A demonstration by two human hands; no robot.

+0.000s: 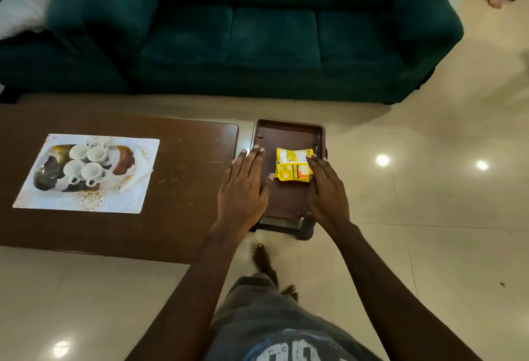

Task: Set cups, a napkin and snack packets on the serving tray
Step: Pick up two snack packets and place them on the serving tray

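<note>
Head view, only one.

Brown tray [286, 137] is sitting centre frame on a low stand [303, 229], just right of the coffee table [186, 189] end. Its long axis is running top-to-bottom of the frame.

Yellow snack packet [292, 164] is lying flat inside the tray, in the right half, printed side up. It's near-square, so there's no clear long axis. Its edges are running roughly parallel to the tray walls, and the print is reading sideways.

Four white cups [92, 171] are standing in a tight two-by-two cluster on a patterned white mat [86, 203], centre-left of frame on the table. The lower pair's handles are pointing toward the bottom of the frame. They're well apart from the tray.

Your left hand [243, 186] is hovering palm down over the tray's left rim. Fingers are straight and pointing up-frame, gripping nothing. The thumb is reaching toward the packet's lower-left corner; can't tell if it's touching.

Your right hand [326, 189] is palm down on the tray's right side. Fingers are straight, with the tips resting on the packet's right edge, not curling round it.

Green sofa [272, 37] is filling the top of the frame.
</note>
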